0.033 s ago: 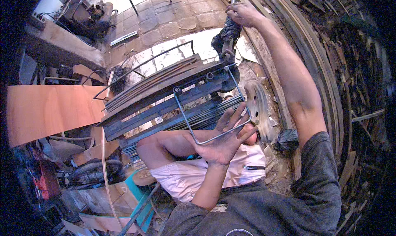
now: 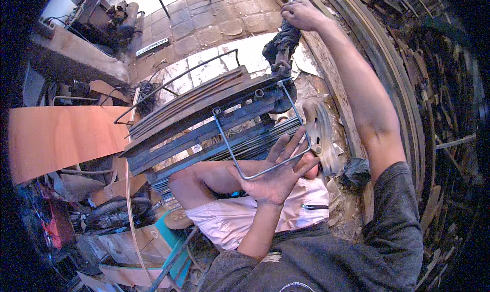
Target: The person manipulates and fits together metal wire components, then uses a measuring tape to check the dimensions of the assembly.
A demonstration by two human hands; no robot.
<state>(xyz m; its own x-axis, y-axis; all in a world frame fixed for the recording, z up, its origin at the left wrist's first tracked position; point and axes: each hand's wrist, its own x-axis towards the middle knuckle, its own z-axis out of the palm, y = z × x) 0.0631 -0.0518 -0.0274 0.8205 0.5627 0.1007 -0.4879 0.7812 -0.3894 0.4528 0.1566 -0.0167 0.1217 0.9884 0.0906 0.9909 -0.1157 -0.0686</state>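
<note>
My left hand (image 2: 271, 182) is palm up with its fingers spread. A thin metal rod bent into a U (image 2: 248, 178) crosses in front of the palm and fingers; whether they touch it is unclear. The rod's ends reach pegs on a dark steel bench frame (image 2: 153, 156). My right hand (image 2: 302, 16) is closed around the upper end of a lever (image 2: 282, 42) wrapped in dark material, which rises from the frame's far right end. Several straight rods (image 2: 240, 148) lie along the near side of the frame, partly behind my left hand.
Another bent rod frame (image 2: 178, 73) stands on the far side of the bench. An orange-brown panel (image 2: 69, 138) is at the left, above a spoked wheel (image 2: 117, 213). Long planks (image 2: 377, 82) run along the right. A black bag (image 2: 356, 173) lies beside my right arm.
</note>
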